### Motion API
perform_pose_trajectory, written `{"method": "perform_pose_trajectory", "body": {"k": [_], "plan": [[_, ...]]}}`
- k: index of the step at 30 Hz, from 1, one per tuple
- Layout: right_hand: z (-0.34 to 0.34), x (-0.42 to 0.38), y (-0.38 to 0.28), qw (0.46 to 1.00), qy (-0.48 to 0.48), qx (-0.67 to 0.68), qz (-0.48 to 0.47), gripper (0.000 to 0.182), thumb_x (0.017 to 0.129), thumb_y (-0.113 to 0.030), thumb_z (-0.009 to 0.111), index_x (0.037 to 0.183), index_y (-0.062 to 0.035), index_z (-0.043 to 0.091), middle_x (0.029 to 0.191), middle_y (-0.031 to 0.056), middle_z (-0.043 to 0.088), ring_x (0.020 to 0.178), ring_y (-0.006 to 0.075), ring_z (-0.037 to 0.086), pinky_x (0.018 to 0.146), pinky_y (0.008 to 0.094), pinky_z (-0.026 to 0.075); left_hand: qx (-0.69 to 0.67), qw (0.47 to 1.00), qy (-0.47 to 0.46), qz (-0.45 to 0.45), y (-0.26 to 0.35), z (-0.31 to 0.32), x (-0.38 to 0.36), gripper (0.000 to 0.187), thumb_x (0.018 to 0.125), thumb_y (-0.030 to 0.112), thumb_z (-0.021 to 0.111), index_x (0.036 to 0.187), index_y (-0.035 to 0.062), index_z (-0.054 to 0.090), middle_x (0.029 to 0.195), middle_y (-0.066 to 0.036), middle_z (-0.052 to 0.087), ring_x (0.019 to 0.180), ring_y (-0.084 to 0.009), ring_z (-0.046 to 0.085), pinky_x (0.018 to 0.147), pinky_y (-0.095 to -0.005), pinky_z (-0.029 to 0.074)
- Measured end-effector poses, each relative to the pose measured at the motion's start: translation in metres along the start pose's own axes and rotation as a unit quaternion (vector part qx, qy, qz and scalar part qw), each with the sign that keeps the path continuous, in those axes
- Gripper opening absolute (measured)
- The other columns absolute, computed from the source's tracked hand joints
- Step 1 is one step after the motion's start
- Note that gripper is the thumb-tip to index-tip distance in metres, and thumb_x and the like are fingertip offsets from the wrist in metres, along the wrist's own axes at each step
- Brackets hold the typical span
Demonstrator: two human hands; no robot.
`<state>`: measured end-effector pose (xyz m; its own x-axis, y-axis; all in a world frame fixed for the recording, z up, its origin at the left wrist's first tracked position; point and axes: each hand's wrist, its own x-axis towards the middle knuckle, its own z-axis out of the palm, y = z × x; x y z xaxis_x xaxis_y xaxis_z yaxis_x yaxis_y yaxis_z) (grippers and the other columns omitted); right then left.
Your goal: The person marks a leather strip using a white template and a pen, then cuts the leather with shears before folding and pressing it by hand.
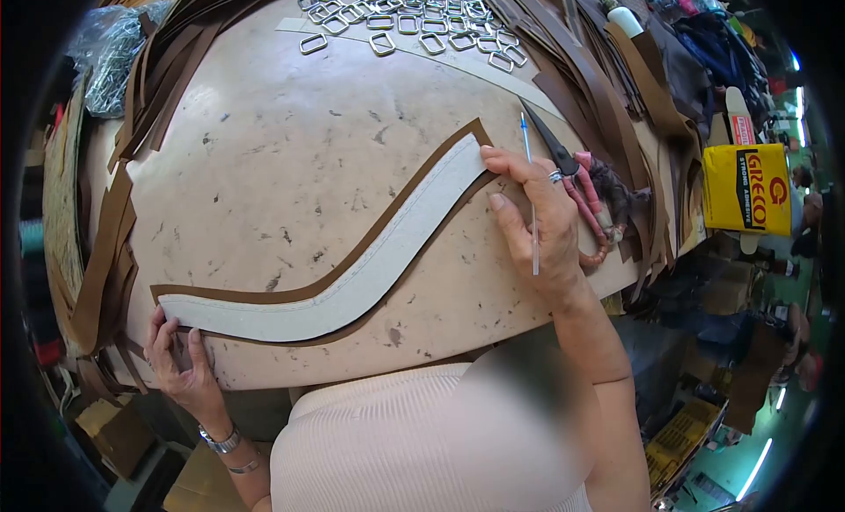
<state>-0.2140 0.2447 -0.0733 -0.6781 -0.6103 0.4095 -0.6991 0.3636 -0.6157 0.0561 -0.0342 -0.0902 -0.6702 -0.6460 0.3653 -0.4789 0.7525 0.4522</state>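
A long curved brown leather strip (324,291) lies across the table. On top of it is a narrower pale template (387,263) with a dashed line along one edge, leaving a brown margin. My left hand (183,364) rests at the strip's lower left end, fingers apart, fingertips touching it. At the upper right end, fingertips of my right hand (539,214) press on the template. A clear pen with a blue tip (528,140) is tucked between the right hand's fingers, pointing away from me. Scissors (556,146) with pink-wrapped handles lie just right of that hand.
Many metal rectangular rings (407,24) are heaped at the back beside a long pale ruler-like strip (440,61). Brown leather strips (104,264) hang over the left edge, and more (607,98) pile at right. A yellow adhesive can (746,189) stands beyond.
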Motion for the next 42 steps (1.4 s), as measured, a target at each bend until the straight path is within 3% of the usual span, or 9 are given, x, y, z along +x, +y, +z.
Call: {"method": "perform_pose_trajectory", "body": {"k": [10,15,16,19,20,31,37,42], "plan": [[0.004,-0.001,-0.004,0.999,0.004,-0.032,0.005,0.037,0.067,0.005,0.059,0.103,-0.0009,0.053,0.102,0.0132,0.060,0.093,0.0306,0.055,0.082,0.0369,0.041,-0.023,1.000,0.012,0.000,-0.002,0.002,0.000,0.025,0.073,-0.001,0.062,0.098,0.0010,0.058,0.115,-0.014,0.055,0.103,-0.0263,0.051,0.089,-0.0352,0.040],[0.012,-0.003,-0.007,0.998,-0.013,-0.060,0.019,0.030,0.076,0.005,0.050,0.106,0.0002,0.053,0.107,0.0136,0.058,0.100,0.0269,0.053,0.088,0.0353,0.041,0.048,0.998,0.015,0.024,0.000,-0.001,0.000,0.026,0.069,0.006,0.067,0.094,0.0033,0.060,0.107,-0.015,0.058,0.097,-0.0296,0.053,0.083,-0.0374,0.042],[0.017,-0.004,-0.006,0.999,-0.009,-0.007,0.046,0.030,0.077,0.005,0.049,0.107,0.0013,0.052,0.109,0.0145,0.057,0.102,0.0251,0.053,0.089,0.0342,0.040,0.020,1.000,0.018,-0.007,0.001,-0.002,0.000,0.028,0.066,0.007,0.069,0.093,0.0039,0.060,0.106,-0.015,0.058,0.095,-0.0299,0.054,0.083,-0.0382,0.042],[0.012,-0.008,-0.004,0.997,-0.036,-0.028,0.060,0.029,0.080,0.007,0.045,0.109,0.0033,0.051,0.114,0.0153,0.054,0.108,0.0238,0.049,0.094,0.0327,0.037,-0.025,0.999,0.044,0.001,0.003,-0.002,0.003,0.030,0.063,0.006,0.072,0.090,0.0047,0.060,0.108,-0.012,0.054,0.093,-0.0264,0.054,0.077,-0.0340,0.047],[0.014,-0.008,-0.007,0.997,-0.033,-0.014,0.065,0.029,0.082,0.007,0.044,0.110,0.0040,0.050,0.115,0.0155,0.053,0.110,0.0239,0.049,0.095,0.0329,0.036,-0.050,0.998,0.036,-0.030,0.003,-0.003,0.003,0.028,0.066,0.007,0.071,0.092,0.0031,0.062,0.107,-0.014,0.056,0.096,-0.0277,0.053,0.084,-0.0352,0.044],[0.009,-0.007,-0.009,0.995,-0.047,-0.062,0.061,0.030,0.083,0.004,0.045,0.112,0.0037,0.049,0.117,0.0145,0.053,0.111,0.0229,0.049,0.096,0.0328,0.036,-0.002,0.999,0.038,-0.005,0.003,-0.003,0.006,0.027,0.068,0.005,0.068,0.094,0.0033,0.061,0.104,-0.012,0.057,0.094,-0.0277,0.053,0.079,-0.0343,0.045],[0.008,-0.009,-0.002,0.995,-0.024,0.036,0.093,0.031,0.082,0.002,0.045,0.112,0.0041,0.049,0.117,0.0155,0.053,0.111,0.0227,0.048,0.098,0.0328,0.034,-0.009,0.999,0.039,-0.024,0.004,-0.001,0.006,0.026,0.070,0.006,0.066,0.095,0.0024,0.061,0.104,-0.012,0.057,0.093,-0.0274,0.053,0.080,-0.0351,0.044],[0.010,-0.009,-0.002,0.995,-0.020,0.036,0.092,0.030,0.081,0.002,0.047,0.110,0.0042,0.050,0.116,0.0154,0.053,0.109,0.0229,0.049,0.097,0.0328,0.034,0.009,0.999,0.040,-0.007,0.004,-0.001,0.007,0.029,0.068,0.006,0.066,0.096,0.0042,0.061,0.104,-0.011,0.056,0.094,-0.0286,0.052,0.080,-0.0359,0.044]]}}
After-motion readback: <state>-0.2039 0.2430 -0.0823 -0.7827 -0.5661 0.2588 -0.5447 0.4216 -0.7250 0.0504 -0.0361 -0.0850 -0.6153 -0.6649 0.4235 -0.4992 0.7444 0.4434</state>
